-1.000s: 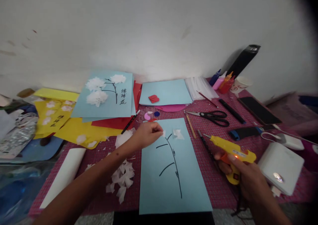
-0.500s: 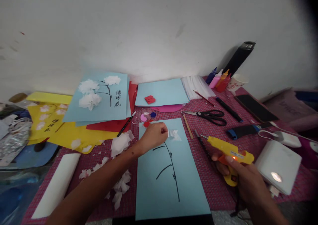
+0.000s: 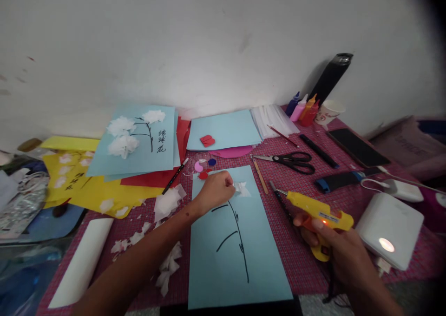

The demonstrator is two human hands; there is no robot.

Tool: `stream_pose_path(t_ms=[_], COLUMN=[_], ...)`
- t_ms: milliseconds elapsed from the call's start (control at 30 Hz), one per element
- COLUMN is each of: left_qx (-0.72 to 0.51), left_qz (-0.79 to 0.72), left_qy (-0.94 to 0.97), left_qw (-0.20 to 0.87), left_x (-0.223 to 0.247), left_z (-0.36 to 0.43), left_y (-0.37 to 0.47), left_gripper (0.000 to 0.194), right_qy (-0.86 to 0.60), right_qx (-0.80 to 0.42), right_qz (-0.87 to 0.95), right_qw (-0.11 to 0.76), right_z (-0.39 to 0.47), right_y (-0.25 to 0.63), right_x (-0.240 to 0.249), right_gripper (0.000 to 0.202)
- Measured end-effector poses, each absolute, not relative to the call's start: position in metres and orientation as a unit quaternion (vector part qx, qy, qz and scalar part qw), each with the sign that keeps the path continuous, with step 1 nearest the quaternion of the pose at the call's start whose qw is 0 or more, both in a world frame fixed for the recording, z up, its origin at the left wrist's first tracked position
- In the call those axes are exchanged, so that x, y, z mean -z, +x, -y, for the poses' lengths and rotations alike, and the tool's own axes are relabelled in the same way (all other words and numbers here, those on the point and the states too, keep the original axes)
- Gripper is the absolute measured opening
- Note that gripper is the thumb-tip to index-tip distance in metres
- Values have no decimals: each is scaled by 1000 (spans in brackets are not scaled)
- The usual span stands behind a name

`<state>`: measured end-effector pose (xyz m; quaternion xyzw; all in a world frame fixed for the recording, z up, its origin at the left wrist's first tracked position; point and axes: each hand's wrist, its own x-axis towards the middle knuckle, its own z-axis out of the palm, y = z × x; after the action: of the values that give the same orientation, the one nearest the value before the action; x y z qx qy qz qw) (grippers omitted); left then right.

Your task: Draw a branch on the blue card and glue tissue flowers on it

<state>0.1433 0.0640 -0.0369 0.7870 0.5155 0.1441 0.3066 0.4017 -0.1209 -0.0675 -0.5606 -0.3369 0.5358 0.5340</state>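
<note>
My left hand (image 3: 216, 189) is closed in a pinch above the upper part of a light blue sheet (image 3: 244, 269). A small piece of white tissue paper (image 3: 243, 188) shows at its fingertips; the exact grip is hidden. Below the hand, a black branch (image 3: 239, 239) is drawn on the sheet. My right hand (image 3: 334, 244) is wrapped round the handle of a yellow glue gun (image 3: 313, 208), whose lamp glows red. The gun's nozzle points left, apart from the sheet. Loose white tissue pieces (image 3: 169, 267) lie left of the sheet, partly behind my left forearm.
A blue card with white tissue flowers (image 3: 163, 162) lies at the back left. Scissors (image 3: 289, 160), a wooden stick (image 3: 260, 176) and a marker (image 3: 318, 151) lie right of centre. Paint bottles (image 3: 306, 111) and a black flask (image 3: 331, 76) stand by the wall. A white power pack (image 3: 392, 227) sits beside my right hand.
The view has shifted slightly, moving most things a little to the left. Both hands keep nearly the same pose, my left by the tissue paper and my right round the glue gun.
</note>
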Motion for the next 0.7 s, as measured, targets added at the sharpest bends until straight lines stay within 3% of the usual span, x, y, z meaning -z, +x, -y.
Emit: stream_pose_path(t_ms=[700], left_qx=[-95], left_qz=[-476], left_qy=[813], left_qw=[322], left_x=[30], left_z=[-67], left_y=[151], left_gripper=[16], right_qy=[-559], right_qx=[-544], right_qz=[341], right_qw=[524], right_z=[123], right_y=[401], right_x=[68], right_gripper=[36])
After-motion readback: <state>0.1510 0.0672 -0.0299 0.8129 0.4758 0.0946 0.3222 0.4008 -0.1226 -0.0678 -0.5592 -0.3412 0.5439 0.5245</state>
